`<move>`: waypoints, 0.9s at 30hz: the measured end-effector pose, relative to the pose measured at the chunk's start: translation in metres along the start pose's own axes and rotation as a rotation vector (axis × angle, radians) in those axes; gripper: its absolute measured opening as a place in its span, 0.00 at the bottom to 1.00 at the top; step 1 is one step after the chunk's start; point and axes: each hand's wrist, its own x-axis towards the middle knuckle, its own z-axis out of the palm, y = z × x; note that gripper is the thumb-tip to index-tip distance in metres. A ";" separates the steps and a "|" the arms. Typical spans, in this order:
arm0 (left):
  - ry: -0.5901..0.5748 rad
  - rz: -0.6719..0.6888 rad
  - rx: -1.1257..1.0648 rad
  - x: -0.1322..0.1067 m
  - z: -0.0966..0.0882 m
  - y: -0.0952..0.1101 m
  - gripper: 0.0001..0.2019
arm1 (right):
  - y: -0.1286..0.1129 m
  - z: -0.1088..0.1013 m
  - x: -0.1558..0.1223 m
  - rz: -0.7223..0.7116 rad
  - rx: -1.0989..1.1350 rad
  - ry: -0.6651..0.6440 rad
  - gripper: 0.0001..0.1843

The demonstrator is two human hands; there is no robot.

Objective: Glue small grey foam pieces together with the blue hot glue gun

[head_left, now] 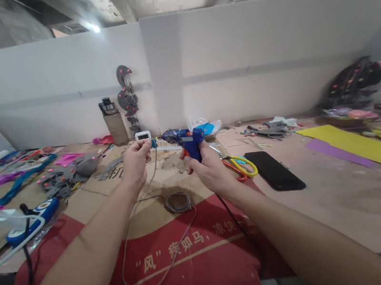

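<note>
My right hand (205,166) is wrapped round the grip of a blue hot glue gun (185,139), held above the table with its nozzle pointing left. My left hand (136,161) is closed in a pinch on the end of a thin grey wire (152,175), right at the gun's tip. The wire hangs down from my fingers to a small coil (177,202) on the cardboard and loops on toward me. The gun's black cord (232,218) runs down under my right forearm.
Yellow-handled scissors (239,166) and a black phone (274,170) lie right of my hand. Yellow and purple sheets (357,145) lie far right. Grey felt pieces (68,174), a bottle (114,123) and a blue power strip (34,218) sit at left. White partition behind.
</note>
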 end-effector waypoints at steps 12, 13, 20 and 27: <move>0.010 0.018 0.035 -0.003 0.002 0.001 0.08 | 0.010 0.003 -0.003 -0.060 -0.218 0.029 0.11; 0.012 0.022 0.039 -0.003 0.002 0.001 0.08 | 0.010 0.003 -0.003 -0.065 -0.224 0.028 0.11; 0.001 0.039 0.061 -0.006 0.004 0.002 0.09 | 0.007 0.003 -0.005 -0.060 -0.251 0.018 0.13; 0.020 0.069 0.100 -0.007 0.006 0.002 0.08 | 0.002 0.004 -0.006 -0.065 -0.298 0.026 0.17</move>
